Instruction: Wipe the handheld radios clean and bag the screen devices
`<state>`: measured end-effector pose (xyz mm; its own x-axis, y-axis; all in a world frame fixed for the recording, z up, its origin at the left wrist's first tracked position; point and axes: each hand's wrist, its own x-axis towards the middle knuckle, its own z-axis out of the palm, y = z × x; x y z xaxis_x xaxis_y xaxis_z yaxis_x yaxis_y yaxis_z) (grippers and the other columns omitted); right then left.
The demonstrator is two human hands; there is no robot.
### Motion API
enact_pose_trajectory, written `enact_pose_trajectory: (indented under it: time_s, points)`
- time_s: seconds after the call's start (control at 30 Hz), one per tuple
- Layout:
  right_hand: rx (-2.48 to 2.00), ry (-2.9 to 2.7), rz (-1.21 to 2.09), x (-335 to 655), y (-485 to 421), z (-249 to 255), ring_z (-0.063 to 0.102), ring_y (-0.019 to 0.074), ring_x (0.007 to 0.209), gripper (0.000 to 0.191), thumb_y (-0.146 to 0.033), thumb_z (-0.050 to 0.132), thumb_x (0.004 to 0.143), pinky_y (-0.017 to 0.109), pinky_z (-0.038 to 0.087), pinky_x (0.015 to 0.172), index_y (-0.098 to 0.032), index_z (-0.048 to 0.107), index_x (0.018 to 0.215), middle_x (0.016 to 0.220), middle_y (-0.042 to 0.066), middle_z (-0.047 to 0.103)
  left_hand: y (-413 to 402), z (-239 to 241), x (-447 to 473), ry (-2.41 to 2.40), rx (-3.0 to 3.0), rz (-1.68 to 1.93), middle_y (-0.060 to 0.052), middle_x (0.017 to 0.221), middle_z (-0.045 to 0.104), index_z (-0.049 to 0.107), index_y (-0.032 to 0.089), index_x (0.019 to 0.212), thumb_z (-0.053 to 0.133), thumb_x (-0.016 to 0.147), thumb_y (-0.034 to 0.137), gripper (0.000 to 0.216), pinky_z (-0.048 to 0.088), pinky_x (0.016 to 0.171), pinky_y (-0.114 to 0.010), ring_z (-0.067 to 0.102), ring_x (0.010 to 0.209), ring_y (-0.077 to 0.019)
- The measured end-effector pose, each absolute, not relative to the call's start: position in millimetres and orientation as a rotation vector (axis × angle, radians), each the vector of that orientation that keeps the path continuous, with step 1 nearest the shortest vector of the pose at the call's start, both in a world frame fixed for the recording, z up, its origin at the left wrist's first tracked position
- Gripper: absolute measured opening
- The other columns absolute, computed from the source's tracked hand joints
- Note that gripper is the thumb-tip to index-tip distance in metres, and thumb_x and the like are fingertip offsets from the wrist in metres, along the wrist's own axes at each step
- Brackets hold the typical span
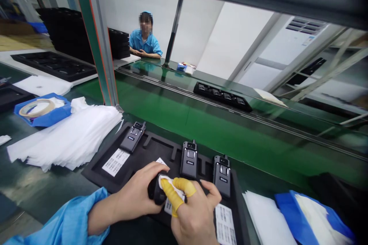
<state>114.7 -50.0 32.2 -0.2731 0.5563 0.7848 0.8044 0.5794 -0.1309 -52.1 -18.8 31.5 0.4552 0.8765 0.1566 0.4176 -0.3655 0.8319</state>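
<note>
My left hand (135,193) is wrapped around a black two-way radio (155,192), seen end-on and partly covered by my fingers. Yellow finger cots cover two fingers of my right hand (194,216), which presses a small white cloth (161,180) against the radio. Beneath both hands lies a black foam tray (240,218). Three more two-way radios marked "Riton" lie in it: one at the left (132,138), one in the middle (189,160) and one at the right (222,176). White label sheets, such as the left one (115,162), lie below them.
To the left are a fanned stack of white sheets (69,138) and a blue bin (54,116) with a tape roll. White sheets (266,218) and another blue bin (284,203) stand right. Beyond the green conveyor (172,103), a person (146,42) sits near stacked black trays (119,44).
</note>
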Motion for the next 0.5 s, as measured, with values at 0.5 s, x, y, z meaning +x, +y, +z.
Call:
enact_pose_trajectory:
  time_s: [0.5]
  points:
    - [-1.199, -1.921, -0.527, 108.3, -46.8, 29.7, 0.052, 0.0122, 0.073, 0.033, -0.003, 0.038, 0.081, 0.039, 0.025, 0.084, -0.021, 0.066, 0.086, 0.086, 0.003, 0.063, -18.4, 29.0, -51.7, 1.091, 1.996, 0.817, -0.005, 0.109, 0.059, 0.051, 0.022, 0.108, 0.061, 0.057, 0.009, 0.053, 0.045, 0.092, -0.034, 0.057, 0.101, -0.0224]
